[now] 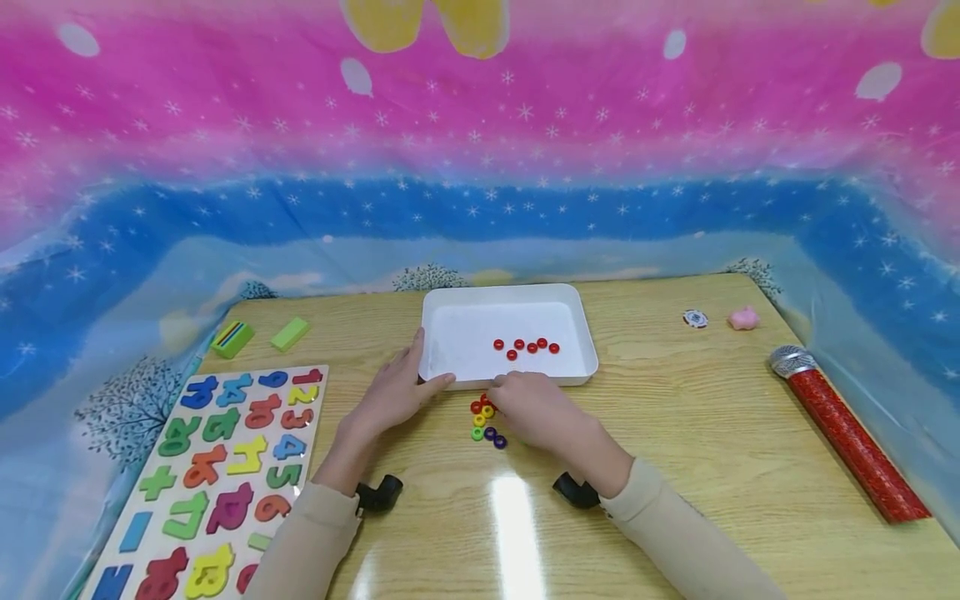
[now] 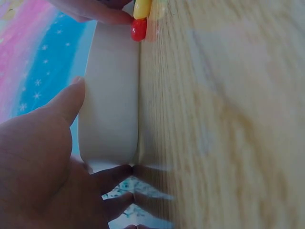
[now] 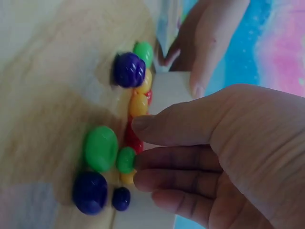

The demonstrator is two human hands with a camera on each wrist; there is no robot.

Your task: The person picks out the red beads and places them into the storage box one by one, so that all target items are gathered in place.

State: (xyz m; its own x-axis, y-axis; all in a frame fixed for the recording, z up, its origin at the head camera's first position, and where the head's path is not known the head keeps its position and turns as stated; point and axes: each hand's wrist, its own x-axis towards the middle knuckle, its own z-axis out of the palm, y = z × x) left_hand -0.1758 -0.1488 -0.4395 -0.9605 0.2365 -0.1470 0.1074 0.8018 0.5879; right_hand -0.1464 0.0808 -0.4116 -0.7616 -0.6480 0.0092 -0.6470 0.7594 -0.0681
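Here's your cluster of loose rings (image 1: 479,420), down on the table (image 1: 660,450) just in front of the white tray (image 1: 461,329): red, yellow, green and purple, bunched close. Your right hand (image 1: 536,408) is right over them, its thumb and fingers at the reds nearest the tray; the wrist view puts your thumb tip at a red ring (image 3: 133,138), but whether you're pinching it, I can't tell. Inside the tray, towards the right of its floor, a scatter of red rings (image 1: 554,348).

Over to your left hand (image 1: 393,387): fingers spread along the tray's left side, thumb stretched out by the front wall near the corner. Black wrist mounts (image 1: 380,493) show below both hands, next to your beige sleeves (image 1: 315,533).

Further out on your left, the number board (image 1: 261,486), with a striped green block (image 1: 232,340) and a plain light-green block (image 1: 290,333) beyond it. Way across to the right, a patterned chip (image 1: 695,318), a small pink figure (image 1: 744,317), and a red microphone (image 1: 855,442) lying slantwise. Behind it all, pink and blue snowflake cloth (image 1: 480,150).
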